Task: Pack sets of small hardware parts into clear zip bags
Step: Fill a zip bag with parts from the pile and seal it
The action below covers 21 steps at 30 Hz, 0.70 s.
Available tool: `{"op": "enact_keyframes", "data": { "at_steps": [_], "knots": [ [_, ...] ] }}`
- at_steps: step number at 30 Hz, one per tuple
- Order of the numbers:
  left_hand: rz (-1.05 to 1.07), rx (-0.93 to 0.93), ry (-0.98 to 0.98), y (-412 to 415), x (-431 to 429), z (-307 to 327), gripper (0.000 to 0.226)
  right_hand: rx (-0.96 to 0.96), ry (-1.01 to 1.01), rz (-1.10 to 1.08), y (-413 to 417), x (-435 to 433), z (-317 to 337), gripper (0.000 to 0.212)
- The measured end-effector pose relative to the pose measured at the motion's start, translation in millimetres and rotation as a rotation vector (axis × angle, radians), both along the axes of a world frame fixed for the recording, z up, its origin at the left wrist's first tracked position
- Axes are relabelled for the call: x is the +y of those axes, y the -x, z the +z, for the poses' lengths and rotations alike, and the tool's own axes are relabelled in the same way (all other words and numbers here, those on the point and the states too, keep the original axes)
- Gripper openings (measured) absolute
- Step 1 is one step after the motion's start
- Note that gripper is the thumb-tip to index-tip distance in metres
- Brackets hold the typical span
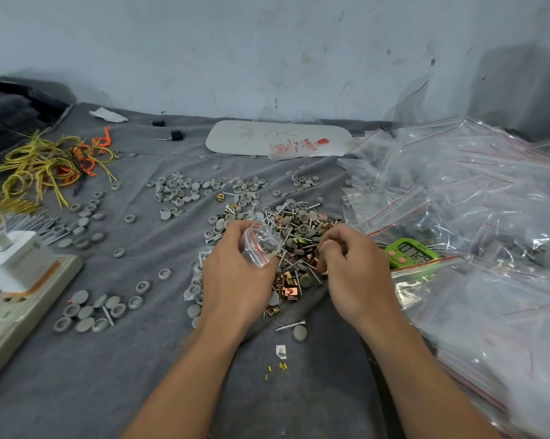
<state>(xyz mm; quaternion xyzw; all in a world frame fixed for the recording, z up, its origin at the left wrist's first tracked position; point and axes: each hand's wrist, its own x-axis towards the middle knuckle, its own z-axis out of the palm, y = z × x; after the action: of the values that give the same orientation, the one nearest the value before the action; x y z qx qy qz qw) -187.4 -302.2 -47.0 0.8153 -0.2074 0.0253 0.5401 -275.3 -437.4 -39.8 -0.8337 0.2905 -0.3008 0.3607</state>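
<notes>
My left hand [235, 274] holds a small clear zip bag [261, 243] with a red seal line; grey caps and a screw show inside it. My right hand [351, 267] has its fingers curled over a mixed pile [299, 236] of screws, grey round caps and copper-coloured square clips, pinching small parts at the fingertips. A filled bag [193, 286] lies partly under my left wrist. Loose grey caps [178, 191] are scattered across the grey cloth.
A large heap of clear zip bags [457, 217] fills the right side. A green digital timer [413, 253] sits beside my right hand. At the left are a white power strip [17, 299] with a charger and yellow and orange wires [45, 166]. A white sheet [276, 137] lies by the wall.
</notes>
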Motion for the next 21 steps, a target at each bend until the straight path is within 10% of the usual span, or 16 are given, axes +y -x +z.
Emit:
{"op": "enact_keyframes", "data": {
  "at_steps": [21],
  "knots": [
    [-0.013,-0.040,-0.048,1.8,-0.8,0.9,0.028,0.069,-0.334,0.125,2.5,0.2,-2.3,0.022]
  ]
}}
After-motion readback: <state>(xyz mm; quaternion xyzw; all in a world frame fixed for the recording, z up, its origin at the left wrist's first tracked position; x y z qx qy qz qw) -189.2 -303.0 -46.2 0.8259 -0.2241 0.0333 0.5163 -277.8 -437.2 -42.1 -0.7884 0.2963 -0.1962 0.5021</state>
